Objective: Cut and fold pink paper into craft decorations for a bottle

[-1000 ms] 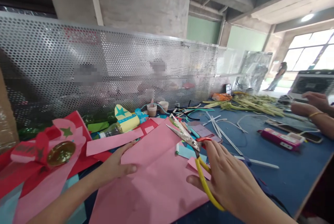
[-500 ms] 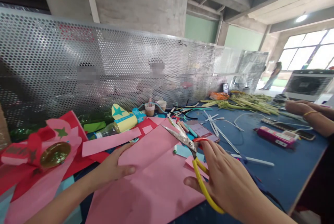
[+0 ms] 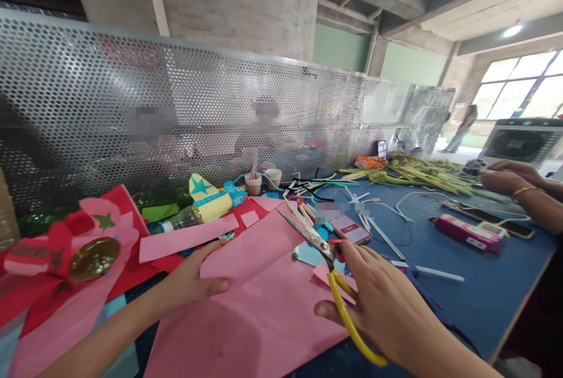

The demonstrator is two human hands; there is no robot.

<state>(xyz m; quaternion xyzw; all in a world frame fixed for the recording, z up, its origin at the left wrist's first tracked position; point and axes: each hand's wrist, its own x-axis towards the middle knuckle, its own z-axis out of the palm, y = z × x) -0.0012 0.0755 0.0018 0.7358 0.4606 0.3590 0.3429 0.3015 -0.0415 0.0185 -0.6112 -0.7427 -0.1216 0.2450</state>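
We judge the cutting partly done – 1 pink strip (image 3: 189,238) lies beyond our left hand (image 3: 197,277), which pinches the left edge of the big pink paper (image 3: 233,325) before us – but most looks uncut, our right hand (image 3: 380,299) gripping scissors (image 3: 324,246) with blades nearly together

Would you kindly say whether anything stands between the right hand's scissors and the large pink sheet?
Nothing visible does: the scissors in the right hand overlap the large pink sheet in view; contact is unclear.

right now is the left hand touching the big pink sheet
Touching: the head view shows the left hand holding the big pink sheet, thumb on top.
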